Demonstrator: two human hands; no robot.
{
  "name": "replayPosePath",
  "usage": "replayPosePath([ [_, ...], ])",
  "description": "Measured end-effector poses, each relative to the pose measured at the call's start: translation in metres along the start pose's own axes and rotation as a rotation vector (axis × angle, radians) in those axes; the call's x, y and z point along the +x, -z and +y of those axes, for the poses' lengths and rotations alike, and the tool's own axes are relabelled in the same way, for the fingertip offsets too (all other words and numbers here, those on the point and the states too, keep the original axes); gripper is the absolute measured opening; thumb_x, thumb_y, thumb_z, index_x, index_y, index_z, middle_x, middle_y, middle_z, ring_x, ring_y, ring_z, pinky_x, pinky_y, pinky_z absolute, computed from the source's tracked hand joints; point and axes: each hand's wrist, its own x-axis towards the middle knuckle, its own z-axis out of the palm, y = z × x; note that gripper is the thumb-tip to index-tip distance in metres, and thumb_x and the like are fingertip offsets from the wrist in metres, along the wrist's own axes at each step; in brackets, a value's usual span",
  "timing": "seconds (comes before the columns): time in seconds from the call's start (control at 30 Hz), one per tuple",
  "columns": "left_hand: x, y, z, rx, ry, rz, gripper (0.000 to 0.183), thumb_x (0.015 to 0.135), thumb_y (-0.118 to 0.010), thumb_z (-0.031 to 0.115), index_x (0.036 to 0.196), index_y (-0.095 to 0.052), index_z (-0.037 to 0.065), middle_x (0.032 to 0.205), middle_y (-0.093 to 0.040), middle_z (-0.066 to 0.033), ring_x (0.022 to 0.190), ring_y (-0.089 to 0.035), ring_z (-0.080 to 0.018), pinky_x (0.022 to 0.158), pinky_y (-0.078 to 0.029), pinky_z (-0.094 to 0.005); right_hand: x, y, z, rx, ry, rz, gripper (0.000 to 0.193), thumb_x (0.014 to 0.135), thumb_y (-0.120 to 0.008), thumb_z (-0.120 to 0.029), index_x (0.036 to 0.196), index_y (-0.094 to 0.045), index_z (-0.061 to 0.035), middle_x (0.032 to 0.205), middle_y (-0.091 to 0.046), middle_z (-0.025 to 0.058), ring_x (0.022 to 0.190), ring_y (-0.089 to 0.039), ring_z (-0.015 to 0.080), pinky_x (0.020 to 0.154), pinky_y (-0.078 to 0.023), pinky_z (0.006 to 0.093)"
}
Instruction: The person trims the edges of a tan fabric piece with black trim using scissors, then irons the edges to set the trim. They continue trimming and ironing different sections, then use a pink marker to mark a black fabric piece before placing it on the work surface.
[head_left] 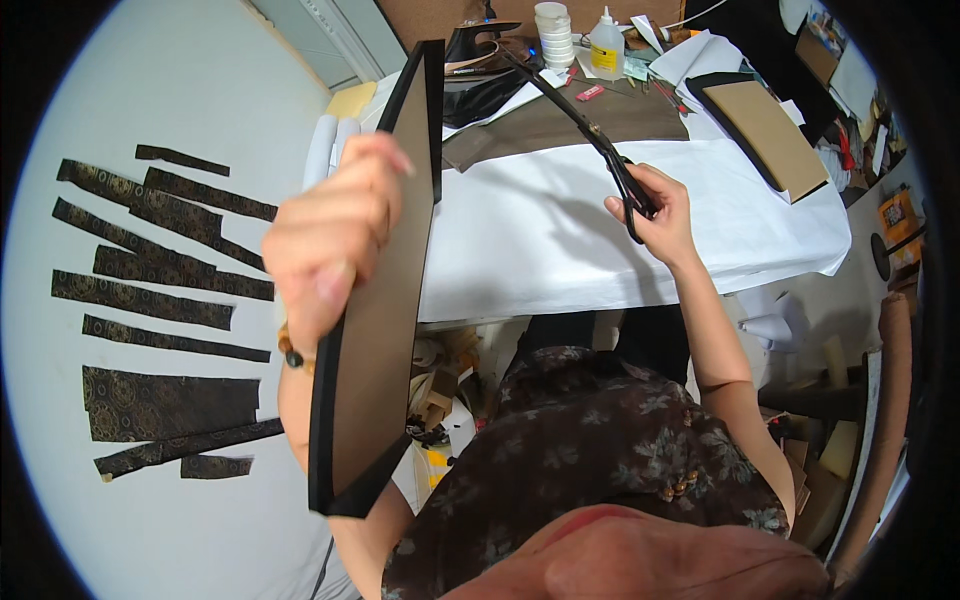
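On the left, my left hand (335, 225) is closed round the edge of a flat tan board (385, 340) with black-covered edges. The board stands steeply tilted above the near left of the table, seen almost side-on. My right hand (668, 215) grips the handles of long black scissors (585, 122) over the white-covered table. Their blades lie close together and point to the far left, apart from the board. A second tan board (765, 130) with a black border lies on the table at the right.
Dark patterned fabric strips (140, 300) hang on the white wall (190, 540) at left. A brown cloth (570, 128) lies across the white table cover (530, 230). Behind it stand an iron (478, 42), white stacked cups (553, 35) and a glue bottle (606, 48). Cluttered boxes fill the lower right.
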Motion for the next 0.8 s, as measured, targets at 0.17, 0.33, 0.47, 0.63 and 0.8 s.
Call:
replayPosePath([
  [0.17, -0.008, -0.010, 0.035, -0.017, 0.100, 0.082, 0.040, 0.075, -0.048, 0.031, 0.048, -0.035, 0.004, 0.046, -0.034, -0.0043, 0.049, -0.036, -0.0201, 0.072, -0.036, -0.0437, -0.004, 0.014, -0.016, -0.005, 0.089, -0.028, 0.039, 0.071, -0.082, -0.015, 0.099, -0.064, 0.0064, 0.073, -0.050, 0.0005, 0.060, -0.043, 0.0063, 0.053, -0.034, 0.0211],
  [0.33, -0.016, 0.003, 0.034, -0.157, 0.031, 0.028, 0.037, 0.074, -0.046, 0.031, 0.047, -0.042, 0.007, 0.046, -0.043, -0.0041, 0.050, -0.041, -0.0195, 0.075, -0.035, -0.0442, -0.002, 0.018, -0.024, -0.029, 0.113, -0.082, 0.040, 0.071, -0.083, -0.015, 0.099, -0.064, 0.0063, 0.074, -0.050, 0.0005, 0.061, -0.043, 0.0060, 0.053, -0.033, 0.0208],
  [0.47, -0.014, 0.001, 0.030, -0.243, 0.035, 0.014, 0.037, 0.074, -0.045, 0.032, 0.046, -0.043, 0.007, 0.046, -0.044, -0.0040, 0.052, -0.043, -0.0196, 0.076, -0.035, -0.0447, 0.001, 0.018, -0.027, -0.017, 0.066, -0.097, 0.041, 0.070, -0.083, -0.015, 0.100, -0.064, 0.0066, 0.074, -0.049, 0.0004, 0.063, -0.043, 0.0059, 0.053, -0.034, 0.0209],
  [0.63, -0.012, -0.003, 0.038, -0.223, 0.037, 0.051, 0.040, 0.075, -0.045, 0.032, 0.045, -0.043, 0.007, 0.046, -0.043, -0.0039, 0.051, -0.043, -0.0196, 0.075, -0.035, -0.0445, 0.002, 0.011, -0.028, 0.010, 0.069, -0.105, 0.041, 0.071, -0.083, -0.014, 0.101, -0.065, 0.0068, 0.074, -0.049, 0.0003, 0.063, -0.043, 0.0066, 0.053, -0.033, 0.0219],
  [0.8, -0.011, -0.004, 0.036, -0.242, 0.026, 0.031, 0.042, 0.077, -0.045, 0.032, 0.045, -0.043, 0.006, 0.046, -0.043, -0.0038, 0.051, -0.043, -0.0196, 0.074, -0.035, -0.0443, 0.001, 0.011, -0.029, -0.015, 0.080, -0.098, 0.038, 0.071, -0.083, -0.013, 0.100, -0.066, 0.0062, 0.071, -0.048, 0.0001, 0.062, -0.042, 0.0069, 0.053, -0.032, 0.0225],
])
